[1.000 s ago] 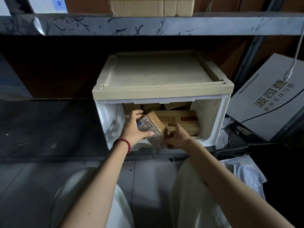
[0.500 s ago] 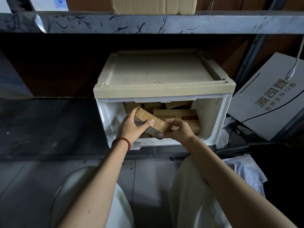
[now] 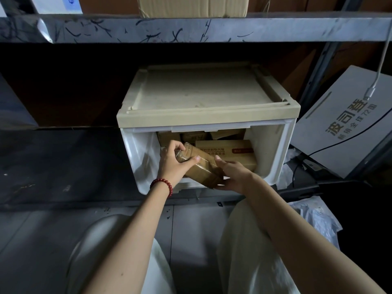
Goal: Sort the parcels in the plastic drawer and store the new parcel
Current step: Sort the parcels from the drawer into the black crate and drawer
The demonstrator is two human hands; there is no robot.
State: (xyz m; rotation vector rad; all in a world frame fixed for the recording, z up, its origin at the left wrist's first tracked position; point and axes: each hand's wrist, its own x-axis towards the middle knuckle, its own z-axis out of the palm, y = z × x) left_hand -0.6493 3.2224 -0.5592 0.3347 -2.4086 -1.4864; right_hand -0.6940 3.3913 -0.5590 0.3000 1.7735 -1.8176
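Under a scuffed grey metal shelf [image 3: 191, 28], on a dark lower shelf board [image 3: 63, 162], stands the plastic drawer [image 3: 135, 158], white with a beige top, its front open. Both hands grasp a taped brown parcel [image 3: 203, 168], tilted at the drawer's mouth: the left hand [image 3: 171, 164] clasps its upper end, the right hand [image 3: 235, 175] cups its lower end. Behind it, more cardboard parcels [image 3: 233, 149] fill the drawer. A grey printed box [image 3: 339, 132] leans to the right; grey floor [image 3: 31, 240] lies below.
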